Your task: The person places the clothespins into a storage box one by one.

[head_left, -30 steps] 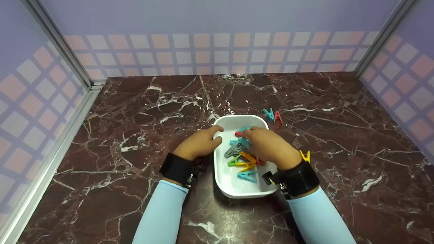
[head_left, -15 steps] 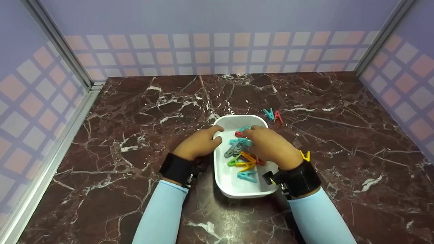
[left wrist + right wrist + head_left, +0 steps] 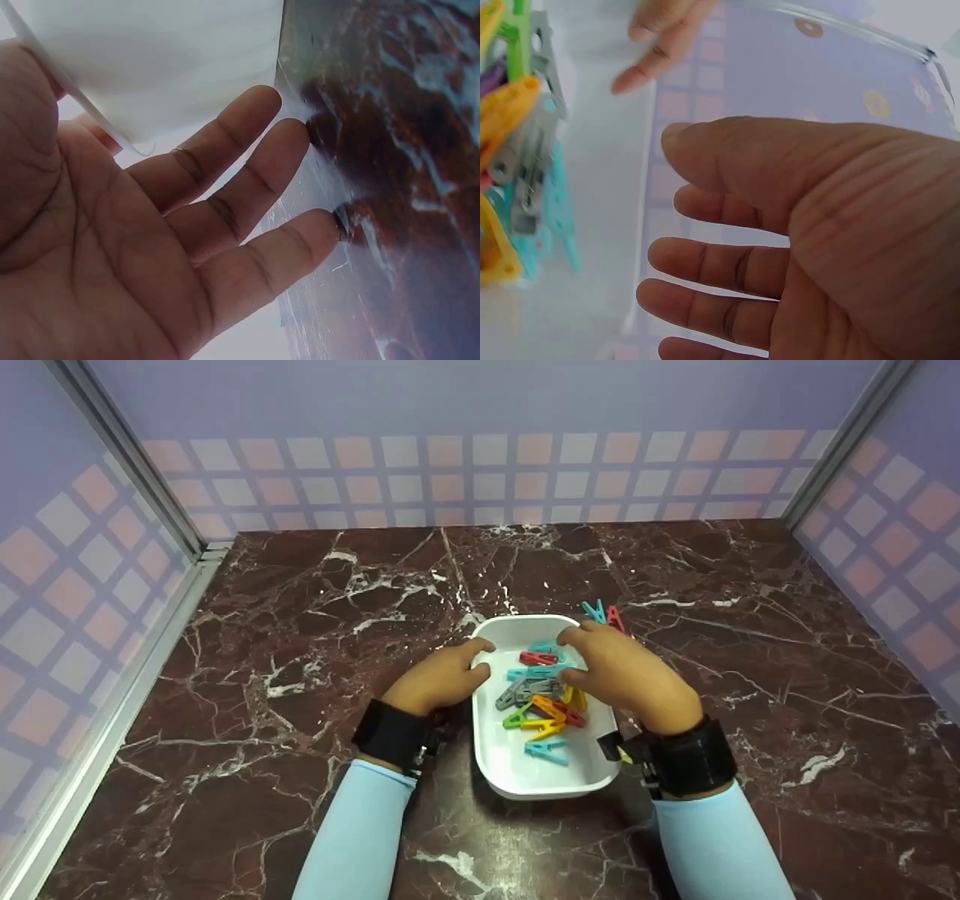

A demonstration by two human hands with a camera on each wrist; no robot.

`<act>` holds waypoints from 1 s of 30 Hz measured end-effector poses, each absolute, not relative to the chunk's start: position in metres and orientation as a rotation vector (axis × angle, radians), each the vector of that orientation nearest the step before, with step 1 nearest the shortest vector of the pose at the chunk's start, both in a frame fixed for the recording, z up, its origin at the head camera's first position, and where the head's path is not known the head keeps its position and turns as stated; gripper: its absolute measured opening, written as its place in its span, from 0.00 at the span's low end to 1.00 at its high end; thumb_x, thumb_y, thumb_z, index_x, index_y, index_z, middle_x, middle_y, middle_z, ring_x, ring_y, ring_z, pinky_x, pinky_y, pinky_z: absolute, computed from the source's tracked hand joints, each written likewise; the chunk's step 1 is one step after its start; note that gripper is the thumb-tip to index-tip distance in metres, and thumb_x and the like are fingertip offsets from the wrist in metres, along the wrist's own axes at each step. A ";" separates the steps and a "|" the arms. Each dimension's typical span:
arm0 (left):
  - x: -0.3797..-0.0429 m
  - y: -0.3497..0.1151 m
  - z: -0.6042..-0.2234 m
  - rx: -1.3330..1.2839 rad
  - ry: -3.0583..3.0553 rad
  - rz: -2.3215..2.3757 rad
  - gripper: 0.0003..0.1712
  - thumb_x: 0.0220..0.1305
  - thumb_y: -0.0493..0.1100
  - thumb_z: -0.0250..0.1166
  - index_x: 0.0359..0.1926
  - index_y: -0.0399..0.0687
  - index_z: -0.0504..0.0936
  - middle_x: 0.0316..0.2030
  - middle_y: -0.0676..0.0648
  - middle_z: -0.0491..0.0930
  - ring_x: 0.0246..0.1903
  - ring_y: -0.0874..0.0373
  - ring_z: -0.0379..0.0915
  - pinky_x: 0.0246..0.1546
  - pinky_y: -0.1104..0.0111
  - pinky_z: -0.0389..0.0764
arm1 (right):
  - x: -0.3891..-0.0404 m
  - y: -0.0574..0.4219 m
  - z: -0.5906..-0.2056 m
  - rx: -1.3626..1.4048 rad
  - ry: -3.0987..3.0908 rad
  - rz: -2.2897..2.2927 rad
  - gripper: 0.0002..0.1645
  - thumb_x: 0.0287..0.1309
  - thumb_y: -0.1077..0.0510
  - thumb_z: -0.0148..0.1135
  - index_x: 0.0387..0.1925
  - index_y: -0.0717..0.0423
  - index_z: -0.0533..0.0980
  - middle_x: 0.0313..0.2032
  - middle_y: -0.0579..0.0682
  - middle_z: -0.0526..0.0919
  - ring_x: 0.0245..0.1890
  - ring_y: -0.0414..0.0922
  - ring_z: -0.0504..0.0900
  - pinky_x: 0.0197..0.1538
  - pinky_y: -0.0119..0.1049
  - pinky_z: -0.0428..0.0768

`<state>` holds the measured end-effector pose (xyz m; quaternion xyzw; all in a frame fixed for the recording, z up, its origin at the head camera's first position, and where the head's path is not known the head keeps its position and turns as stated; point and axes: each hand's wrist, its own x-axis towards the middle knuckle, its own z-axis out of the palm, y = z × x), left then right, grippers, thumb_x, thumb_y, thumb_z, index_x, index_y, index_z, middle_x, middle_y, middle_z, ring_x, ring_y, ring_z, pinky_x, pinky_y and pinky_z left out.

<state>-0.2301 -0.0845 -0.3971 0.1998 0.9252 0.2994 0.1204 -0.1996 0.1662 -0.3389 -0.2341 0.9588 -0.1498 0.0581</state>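
Note:
A white plastic tray (image 3: 495,757) stands on the tabletop with several coloured clothespins in it, among them teal, grey, red, green and orange ones. My left hand (image 3: 437,679) holds the tray's left side, thumb and index finger over the rim. In the left wrist view its other fingers (image 3: 292,247) extend along the outer wall. My right hand (image 3: 630,675) is over the tray's right rim with fingers spread and nothing between them. Near its thumb lies a yellow clothespin (image 3: 575,698) in the tray. The right wrist view shows loosely straight fingers (image 3: 712,262) apart from the clothespins (image 3: 532,165).
Beyond the tray's far right corner a teal clothespin (image 3: 594,611) and a red clothespin (image 3: 615,618) lie on the dark marbled table (image 3: 300,607). Purple panels with a checked band (image 3: 480,472) enclose the table at the back and sides.
My right hand has drawn back to the right, uncovering clothespins in the tray. A yellow clothespin on the table at right is now hidden behind that arm. The left hand has stayed still.

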 end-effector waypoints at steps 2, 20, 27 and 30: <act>-0.230 -0.084 -0.397 0.579 2.699 0.880 0.26 0.72 0.47 0.50 0.69 0.48 0.69 0.56 0.40 0.78 0.49 0.48 0.74 0.56 0.55 0.72 | -0.200 0.173 -0.336 -0.653 2.908 -0.487 0.26 0.64 0.55 0.64 0.60 0.63 0.73 0.57 0.61 0.76 0.58 0.57 0.74 0.61 0.54 0.70; -0.230 -0.085 -0.397 0.550 2.695 0.882 0.26 0.72 0.47 0.50 0.69 0.49 0.69 0.56 0.40 0.78 0.49 0.48 0.75 0.56 0.55 0.73 | -0.213 0.226 -0.344 -0.341 2.836 -0.569 0.28 0.58 0.57 0.63 0.57 0.69 0.73 0.50 0.67 0.81 0.48 0.60 0.80 0.50 0.56 0.76; -0.231 -0.085 -0.398 0.555 2.698 0.881 0.27 0.72 0.48 0.50 0.69 0.48 0.69 0.57 0.40 0.78 0.49 0.48 0.75 0.56 0.56 0.73 | -0.219 0.241 -0.358 -0.155 2.729 -0.527 0.29 0.53 0.55 0.64 0.54 0.67 0.73 0.44 0.62 0.81 0.37 0.53 0.78 0.41 0.49 0.78; -0.231 -0.085 -0.398 0.564 2.698 0.876 0.27 0.72 0.48 0.50 0.69 0.48 0.69 0.57 0.40 0.78 0.49 0.49 0.74 0.56 0.56 0.72 | -0.222 0.250 -0.364 -0.104 2.667 -0.558 0.22 0.54 0.55 0.63 0.48 0.64 0.74 0.37 0.56 0.80 0.33 0.50 0.76 0.34 0.44 0.76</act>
